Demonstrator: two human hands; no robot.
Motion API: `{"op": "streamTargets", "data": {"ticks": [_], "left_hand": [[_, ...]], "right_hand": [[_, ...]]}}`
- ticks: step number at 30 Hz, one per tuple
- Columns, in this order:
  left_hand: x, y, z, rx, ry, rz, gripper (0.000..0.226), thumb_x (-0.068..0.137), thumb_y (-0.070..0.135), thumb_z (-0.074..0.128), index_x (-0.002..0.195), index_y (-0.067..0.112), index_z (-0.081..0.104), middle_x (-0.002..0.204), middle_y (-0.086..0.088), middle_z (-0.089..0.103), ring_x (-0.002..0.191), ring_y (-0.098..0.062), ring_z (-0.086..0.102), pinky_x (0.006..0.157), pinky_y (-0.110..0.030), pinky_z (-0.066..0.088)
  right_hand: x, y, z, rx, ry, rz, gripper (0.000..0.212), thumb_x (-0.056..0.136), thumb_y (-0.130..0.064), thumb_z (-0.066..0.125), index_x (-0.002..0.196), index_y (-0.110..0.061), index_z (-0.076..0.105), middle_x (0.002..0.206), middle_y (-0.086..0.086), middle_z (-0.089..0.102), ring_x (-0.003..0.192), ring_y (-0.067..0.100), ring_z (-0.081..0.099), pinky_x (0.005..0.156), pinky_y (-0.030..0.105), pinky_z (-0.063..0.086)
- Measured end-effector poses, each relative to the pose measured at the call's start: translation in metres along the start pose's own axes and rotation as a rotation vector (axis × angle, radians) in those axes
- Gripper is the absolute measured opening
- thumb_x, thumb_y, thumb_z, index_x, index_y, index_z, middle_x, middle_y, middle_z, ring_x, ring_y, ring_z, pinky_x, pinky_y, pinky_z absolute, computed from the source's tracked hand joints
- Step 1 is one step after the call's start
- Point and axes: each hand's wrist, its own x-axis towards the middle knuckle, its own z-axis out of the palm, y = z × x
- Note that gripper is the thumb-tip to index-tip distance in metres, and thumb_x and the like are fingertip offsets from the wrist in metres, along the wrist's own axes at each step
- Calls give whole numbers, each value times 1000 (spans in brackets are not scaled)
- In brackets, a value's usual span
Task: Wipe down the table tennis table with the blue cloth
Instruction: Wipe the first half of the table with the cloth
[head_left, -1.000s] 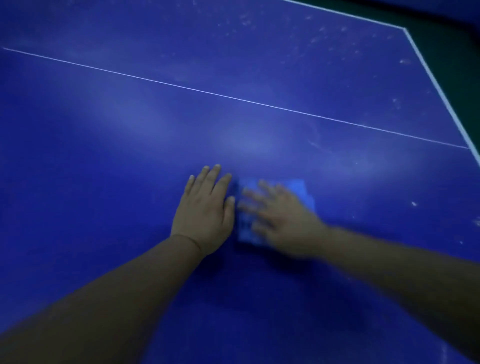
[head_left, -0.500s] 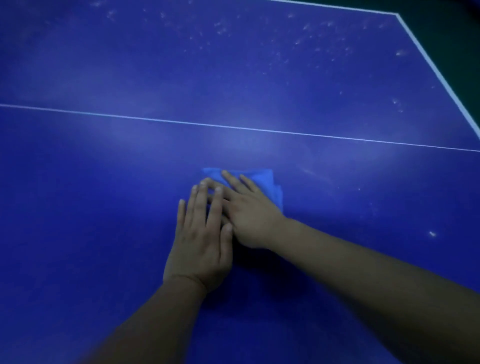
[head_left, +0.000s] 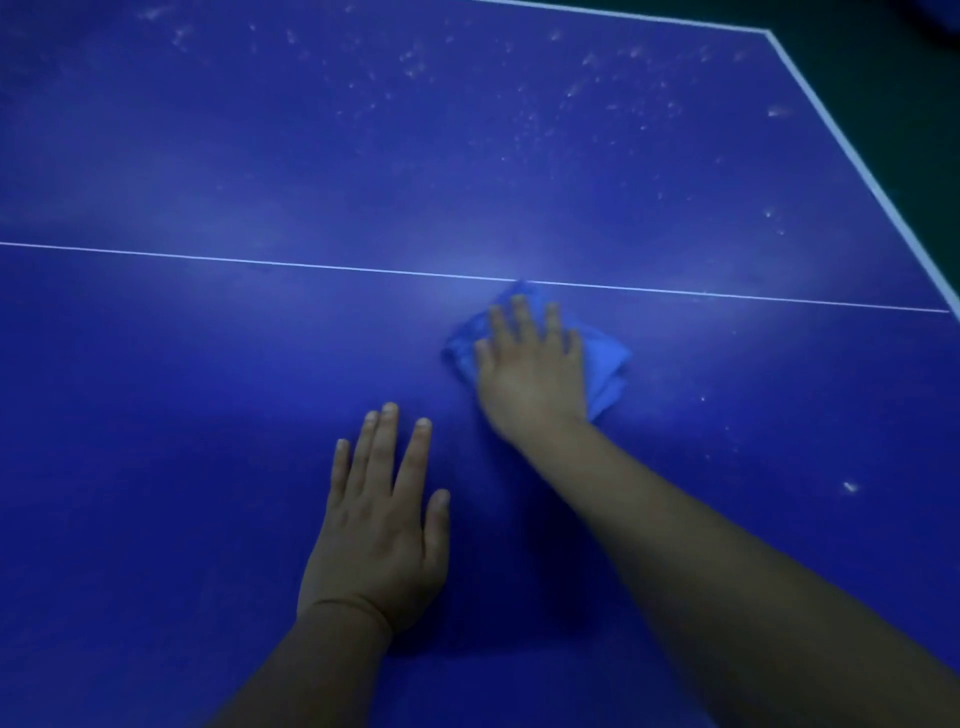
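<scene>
1. Closest to me, my left hand (head_left: 382, 525) lies flat on the table (head_left: 156, 415), fingers straight and a bit apart, holding nothing.
2. Just beyond it and off to the right, my right hand (head_left: 530, 374) presses down on the blue cloth (head_left: 608, 364), fingers straight and spread, not curled round it.
3. The cloth's bunched up under the palm, and its far tip touches the thin white line (head_left: 260, 261) that crosses the table.
4. Past that line, loads of pale specks (head_left: 519, 119) dot the surface toward the far right corner, where the white edge stripe (head_left: 857, 161) runs.
</scene>
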Motion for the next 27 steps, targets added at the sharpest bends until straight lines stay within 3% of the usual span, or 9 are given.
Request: {"op": "streamTargets", "data": {"ticks": [4, 8, 10, 15, 17, 20, 23, 25, 27], "left_hand": [[0, -1, 0, -2, -17, 18, 61, 97, 39, 34, 152, 13, 38, 162, -18, 28, 151, -32, 22, 121, -48, 10], [0, 0, -1, 12, -65, 11, 58, 100, 43, 30, 151, 17, 43, 163, -13, 28, 153, -26, 16, 122, -45, 6], [0, 0, 0, 4, -79, 2, 58, 100, 43, 29, 150, 17, 45, 163, -12, 29, 153, -25, 16, 122, -44, 5], [2, 1, 0, 12, -70, 13, 58, 98, 41, 32, 144, 12, 53, 158, -16, 37, 149, -31, 25, 121, -45, 9], [2, 0, -1, 10, -67, 17, 58, 98, 41, 32, 144, 12, 52, 158, -16, 36, 150, -30, 24, 122, -44, 7], [1, 0, -2, -8, -69, 3, 59, 99, 43, 30, 147, 15, 49, 160, -14, 34, 152, -26, 19, 122, -41, 4], [1, 0, -1, -13, -75, -4, 60, 99, 44, 28, 149, 16, 47, 161, -13, 32, 153, -27, 17, 123, -41, 2], [1, 0, -1, -9, -76, -4, 60, 99, 44, 28, 149, 16, 47, 161, -13, 31, 153, -27, 17, 123, -42, 4], [0, 1, -2, -1, -81, -2, 60, 99, 44, 28, 149, 16, 47, 161, -14, 32, 152, -27, 18, 122, -42, 5]], "right_hand": [[17, 47, -8, -131, -136, -339, 70, 97, -42, 7, 147, -17, 49, 159, 8, 38, 143, 38, 35, 110, 56, 35], [48, 143, -31, -8, -46, 490, 55, 105, -44, 18, 155, -24, 32, 165, 3, 22, 149, 38, 19, 117, 55, 22], [39, 129, -31, 34, -24, 560, 57, 106, -46, 21, 158, -24, 25, 168, 2, 15, 152, 37, 11, 120, 55, 13], [-34, 21, -2, 14, -52, -275, 66, 98, -51, 18, 152, -23, 43, 161, 4, 35, 148, 37, 28, 117, 57, 22], [-36, 28, -9, 20, -157, -409, 67, 96, -56, 19, 152, -27, 42, 162, 1, 34, 149, 34, 27, 118, 56, 20], [10, 100, -19, -84, -34, -40, 75, 93, -58, 7, 152, -25, 40, 162, 5, 33, 146, 40, 29, 114, 58, 28], [35, 160, -38, 57, -55, 556, 64, 102, -58, 15, 158, -30, 24, 168, 0, 15, 153, 36, 9, 120, 60, 11], [23, 136, -37, 49, -97, 545, 63, 103, -58, 16, 160, -32, 16, 169, -2, 6, 154, 36, 2, 121, 61, 4], [-10, 86, -23, -27, -110, 183, 63, 102, -58, 10, 160, -34, 11, 169, -4, 2, 154, 34, -1, 121, 60, 3]]}}
